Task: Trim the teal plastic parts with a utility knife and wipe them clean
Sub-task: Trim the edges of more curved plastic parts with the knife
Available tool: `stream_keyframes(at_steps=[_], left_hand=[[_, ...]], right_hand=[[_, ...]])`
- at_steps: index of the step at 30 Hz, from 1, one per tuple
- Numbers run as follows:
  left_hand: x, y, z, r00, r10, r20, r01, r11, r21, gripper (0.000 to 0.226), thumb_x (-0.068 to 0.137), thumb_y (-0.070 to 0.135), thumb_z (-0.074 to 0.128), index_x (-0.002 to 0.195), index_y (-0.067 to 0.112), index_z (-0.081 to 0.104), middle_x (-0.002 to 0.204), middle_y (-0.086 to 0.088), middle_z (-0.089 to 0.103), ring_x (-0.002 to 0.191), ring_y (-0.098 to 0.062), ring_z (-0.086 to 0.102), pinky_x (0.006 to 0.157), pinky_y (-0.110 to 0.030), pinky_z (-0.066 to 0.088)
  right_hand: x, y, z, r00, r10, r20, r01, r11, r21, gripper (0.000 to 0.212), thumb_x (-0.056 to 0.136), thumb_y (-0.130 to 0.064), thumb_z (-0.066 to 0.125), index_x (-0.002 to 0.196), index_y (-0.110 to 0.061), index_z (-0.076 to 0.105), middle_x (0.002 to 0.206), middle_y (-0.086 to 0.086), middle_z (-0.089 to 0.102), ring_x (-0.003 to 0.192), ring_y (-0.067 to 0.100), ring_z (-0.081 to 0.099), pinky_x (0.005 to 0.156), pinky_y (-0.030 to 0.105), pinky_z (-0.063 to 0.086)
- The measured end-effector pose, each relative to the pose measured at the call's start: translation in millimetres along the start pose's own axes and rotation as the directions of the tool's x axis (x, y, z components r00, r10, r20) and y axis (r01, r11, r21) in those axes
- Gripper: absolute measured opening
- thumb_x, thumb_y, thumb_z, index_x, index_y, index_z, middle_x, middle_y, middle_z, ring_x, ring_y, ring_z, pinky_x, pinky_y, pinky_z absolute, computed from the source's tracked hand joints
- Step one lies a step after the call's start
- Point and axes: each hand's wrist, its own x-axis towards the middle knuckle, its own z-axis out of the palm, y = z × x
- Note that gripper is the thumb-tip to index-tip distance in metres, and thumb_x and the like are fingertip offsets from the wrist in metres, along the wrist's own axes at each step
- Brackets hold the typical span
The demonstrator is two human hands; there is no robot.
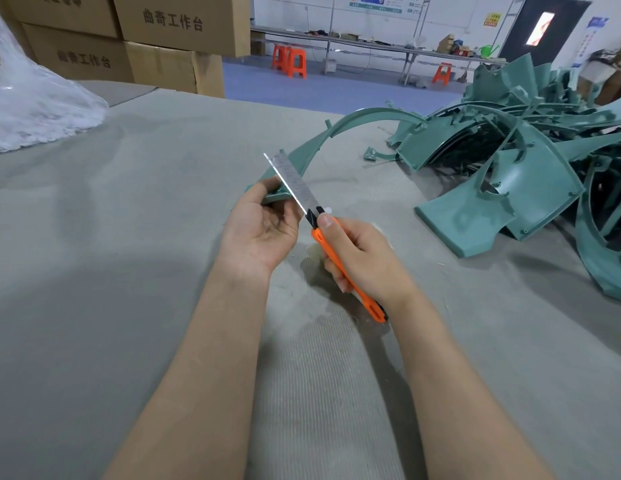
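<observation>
Holding the near end of a curved teal part (297, 162) just above the table (129, 237), you are pinching it in your left hand (264, 226), thumb on top and fingers curled underneath. Your right hand (361, 258) is wrapping tightly around the orange utility knife (317, 237), thumb pressing near the slider. Its long blade (291, 181) is extending well out and lying across the end of the part beside your left fingertips, so I judge that you are shaving flash off that edge.

The part is arching away from you toward the pile of teal parts (510, 168), which is sitting tangled on the right side of the table. Judging from that pile, most of the trimming is lying ahead of you. No separate stack of finished pieces is showing, and no wiping cloth is in view, so the wiping step is looking not yet begun for this piece.

For writing, the cardboard boxes (174, 20) stacked behind the table are carrying the printed characters 曲奇工作台. The posters and the yellow sign on the far wall are too small to read. I am finding no brand on the knife or on the parts.

A clear plastic bag (32, 105) is lying at the far left, and orange stools (291, 62) are standing beyond.
</observation>
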Motion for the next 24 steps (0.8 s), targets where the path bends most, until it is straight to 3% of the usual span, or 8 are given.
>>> stream_keyframes(at_steps=[4, 6, 9, 13, 16, 19, 21, 24], left_hand=[[0, 2, 1, 1.0, -0.008, -0.002, 0.008, 0.993, -0.119, 0.016, 0.095, 0.001, 0.048, 0.109, 0.0, 0.057, 0.111, -0.014, 0.06, 0.092, -0.022, 0.058, 0.054, -0.026, 0.058], [0, 1, 2, 1.0, 0.018, -0.025, -0.02, 0.995, -0.101, 0.013, 0.095, 0.0, 0.048, 0.093, -0.001, 0.061, 0.095, -0.013, 0.063, 0.082, -0.021, 0.059, 0.051, -0.025, 0.057], [2, -5, 2, 0.991, 0.11, -0.07, -0.111, 0.994, -0.009, 0.015, 0.093, -0.001, 0.052, 0.081, 0.003, 0.058, 0.079, -0.008, 0.064, 0.069, -0.015, 0.063, 0.056, -0.02, 0.056], [3, -22, 3, 0.978, 0.209, -0.013, -0.205, 0.969, 0.135, 0.01, 0.093, -0.001, 0.055, 0.099, 0.001, 0.062, 0.082, -0.007, 0.07, 0.068, -0.012, 0.069, 0.065, -0.022, 0.058], [2, -41, 6, 0.977, 0.194, 0.087, -0.212, 0.911, 0.353, 0.023, 0.094, 0.001, 0.054, 0.116, -0.003, 0.058, 0.096, -0.01, 0.07, 0.08, -0.015, 0.07, 0.073, -0.024, 0.058], [-2, -33, 7, 0.975, 0.038, 0.22, -0.136, 0.884, 0.448, 0.027, 0.089, 0.018, 0.059, 0.113, 0.006, 0.059, 0.105, -0.009, 0.067, 0.098, -0.019, 0.067, 0.087, -0.032, 0.056], [-1, -11, -1, 0.971, -0.031, 0.239, -0.068, 0.915, 0.397, 0.046, 0.078, 0.041, 0.061, 0.112, 0.01, 0.061, 0.113, -0.01, 0.064, 0.111, -0.025, 0.062, 0.096, -0.043, 0.051], [-1, 17, -15, 0.974, -0.064, 0.219, -0.012, 0.945, 0.328, 0.061, 0.073, 0.057, 0.058, 0.105, 0.005, 0.069, 0.113, -0.011, 0.069, 0.106, -0.026, 0.067, 0.086, -0.042, 0.056]], right_hand=[[1, 1, 7, 0.998, -0.006, 0.058, 0.008, 1.0, -0.029, 0.04, 0.101, -0.038, 0.047, 0.066, -0.022, 0.057, 0.046, -0.005, 0.039, 0.041, 0.017, 0.038, 0.039, 0.022, 0.032], [1, 0, 9, 0.999, -0.028, 0.037, 0.028, 1.0, 0.006, 0.04, 0.101, -0.037, 0.046, 0.069, -0.015, 0.053, 0.047, -0.002, 0.039, 0.041, 0.017, 0.037, 0.039, 0.024, 0.032], [1, -9, 3, 0.989, -0.037, -0.141, 0.067, 0.974, 0.219, 0.039, 0.1, -0.042, 0.045, 0.078, -0.011, 0.056, 0.048, 0.002, 0.046, 0.039, 0.015, 0.04, 0.039, 0.025, 0.033], [6, -14, -5, 0.93, 0.122, -0.346, 0.015, 0.93, 0.368, 0.033, 0.094, -0.043, 0.058, 0.08, -0.013, 0.061, 0.062, -0.001, 0.063, 0.038, 0.013, 0.046, 0.039, 0.022, 0.04], [8, -9, -8, 0.904, 0.223, -0.365, -0.088, 0.932, 0.351, 0.026, 0.092, -0.03, 0.066, 0.074, -0.014, 0.055, 0.051, 0.0, 0.053, 0.038, 0.011, 0.046, 0.039, 0.019, 0.039], [8, -6, -23, 0.874, 0.25, -0.417, -0.096, 0.93, 0.355, 0.024, 0.09, -0.017, 0.064, 0.071, -0.016, 0.049, 0.044, 0.0, 0.047, 0.038, 0.012, 0.046, 0.04, 0.019, 0.039], [6, -6, -38, 0.872, 0.259, -0.415, -0.1, 0.925, 0.367, 0.023, 0.09, -0.014, 0.062, 0.072, -0.016, 0.048, 0.043, -0.002, 0.046, 0.038, 0.013, 0.044, 0.04, 0.02, 0.039], [-1, -7, -54, 0.915, 0.226, -0.335, -0.091, 0.923, 0.375, 0.027, 0.09, -0.009, 0.06, 0.07, -0.017, 0.045, 0.046, -0.006, 0.045, 0.038, 0.012, 0.043, 0.04, 0.022, 0.038]])
